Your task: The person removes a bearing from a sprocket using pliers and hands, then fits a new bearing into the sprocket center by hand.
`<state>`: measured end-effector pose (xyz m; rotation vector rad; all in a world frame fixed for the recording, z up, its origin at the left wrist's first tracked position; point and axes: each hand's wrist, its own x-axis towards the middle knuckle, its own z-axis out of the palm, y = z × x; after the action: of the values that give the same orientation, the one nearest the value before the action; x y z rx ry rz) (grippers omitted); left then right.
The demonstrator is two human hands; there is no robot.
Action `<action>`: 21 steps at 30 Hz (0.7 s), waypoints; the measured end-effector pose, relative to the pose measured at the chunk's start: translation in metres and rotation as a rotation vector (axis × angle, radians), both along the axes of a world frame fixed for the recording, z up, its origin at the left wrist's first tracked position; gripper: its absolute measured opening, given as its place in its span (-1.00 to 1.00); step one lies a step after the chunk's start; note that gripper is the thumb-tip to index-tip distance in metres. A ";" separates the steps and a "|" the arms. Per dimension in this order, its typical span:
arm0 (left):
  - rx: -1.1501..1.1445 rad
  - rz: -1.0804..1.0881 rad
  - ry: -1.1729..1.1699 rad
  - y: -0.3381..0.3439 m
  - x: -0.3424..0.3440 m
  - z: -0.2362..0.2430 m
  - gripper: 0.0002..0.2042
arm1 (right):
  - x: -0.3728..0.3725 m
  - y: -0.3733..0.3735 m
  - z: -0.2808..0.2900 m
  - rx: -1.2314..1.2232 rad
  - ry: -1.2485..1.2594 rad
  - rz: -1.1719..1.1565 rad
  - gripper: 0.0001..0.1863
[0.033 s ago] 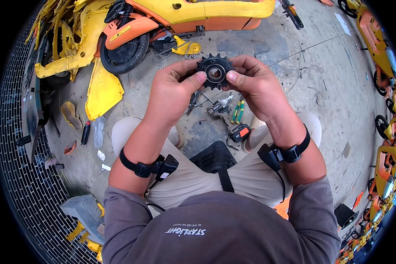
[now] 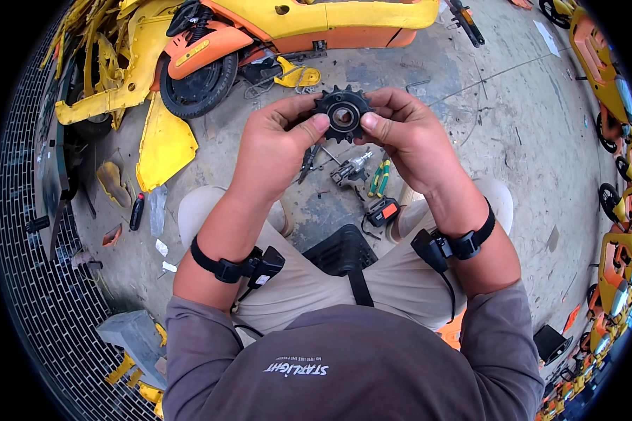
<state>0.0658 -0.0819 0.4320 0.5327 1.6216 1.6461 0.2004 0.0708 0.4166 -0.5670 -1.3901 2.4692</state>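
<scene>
Concrete floor below; my left hand and right hand pinch the greasy sprocket at twelve o'clock; it could slip.

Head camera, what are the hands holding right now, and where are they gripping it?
Both hands hold a black toothed sprocket: the left hand and right hand pinch it at opposite sides of its toothed rim, thumbs on its face.

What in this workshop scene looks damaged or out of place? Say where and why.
The yellow and orange scooter lies stripped, a loose yellow body panel beside its wheel. Tools lie scattered on the concrete floor. Both hands hold a black sprocket.
</scene>
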 end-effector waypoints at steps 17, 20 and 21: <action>-0.012 0.011 -0.023 0.000 0.000 -0.001 -0.73 | -0.003 -0.004 0.007 0.144 -0.089 -0.065 -0.65; -0.006 0.016 -0.029 0.001 -0.001 -0.003 -0.73 | -0.003 -0.005 0.008 0.203 -0.102 -0.080 -0.63; -0.002 0.019 -0.032 0.001 0.000 -0.003 -0.73 | -0.003 -0.006 0.009 0.214 -0.103 -0.083 -0.63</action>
<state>0.0654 -0.0813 0.4286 0.4889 1.6093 1.6579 0.1978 0.0653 0.4256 -0.6952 -1.6099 2.2193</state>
